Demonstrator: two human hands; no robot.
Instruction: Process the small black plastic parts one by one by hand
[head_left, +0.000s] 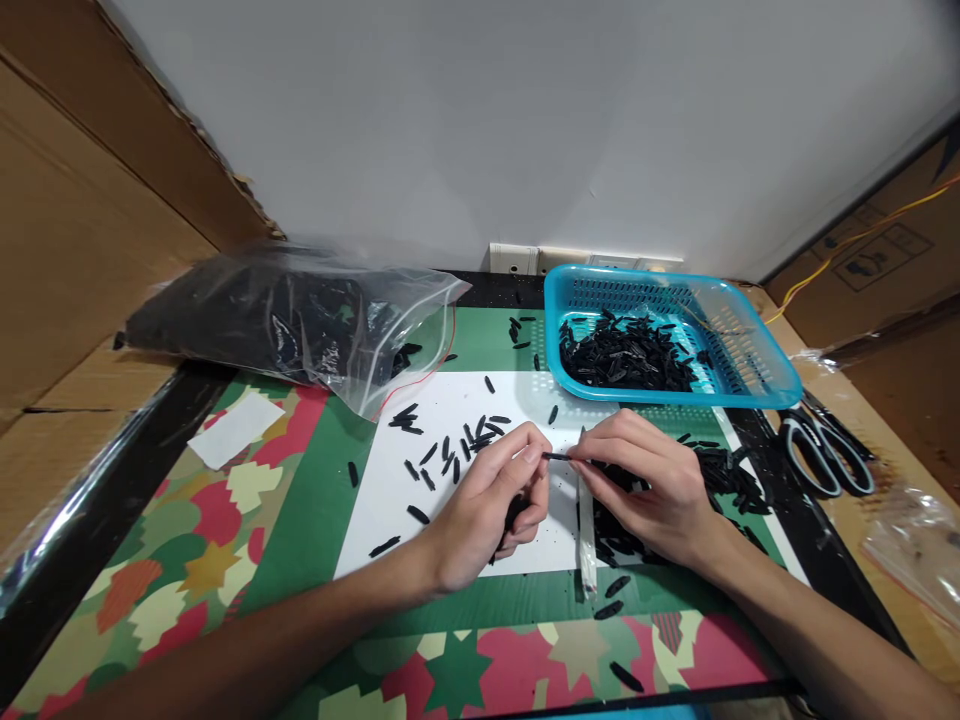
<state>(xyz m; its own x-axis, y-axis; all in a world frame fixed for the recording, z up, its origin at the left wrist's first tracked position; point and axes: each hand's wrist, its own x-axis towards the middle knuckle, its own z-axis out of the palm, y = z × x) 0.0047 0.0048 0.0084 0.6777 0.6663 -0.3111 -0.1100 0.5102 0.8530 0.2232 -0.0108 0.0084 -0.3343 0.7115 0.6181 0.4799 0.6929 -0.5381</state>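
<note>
White paper (442, 398) below; black piece (556, 456) between fingers (519, 468), its ends hidden.

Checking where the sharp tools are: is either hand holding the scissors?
No, the scissors lie near the blue basket, apart from both the left hand and the right hand.

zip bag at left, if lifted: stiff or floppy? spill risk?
Probably floppy: the bag is thin, creased clear film. Its load may shift, since dark contents bulge the left part while the zip end lies flatter. Spilling seems possible: loose black pieces lie by that end.
</note>
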